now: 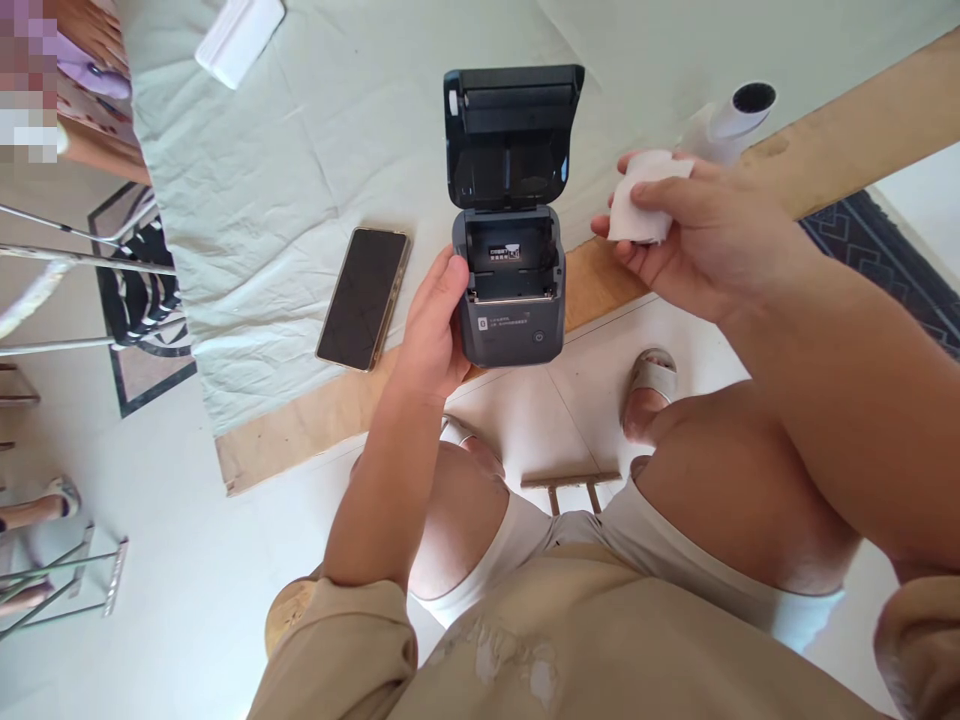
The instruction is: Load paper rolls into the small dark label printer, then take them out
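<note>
1. dark grey printer [510,300] sits at the desk [300,160] edge, lid up, your left hand [431,335] gripping its side.
2. your right hand [701,240] pinches a white paper roll [641,205] in its fingers, right of the printer.
3. a phone [364,297] lies left.

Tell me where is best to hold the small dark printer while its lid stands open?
Probably grip the printer by its lower body, coming from the left side as the left hand does. The flat side walls suit the fingers, and the hinged lid and open paper bay stay free.

A home: cloth-covered table [300,150], patterned rug [892,260], tiled floor [187,600].
</note>
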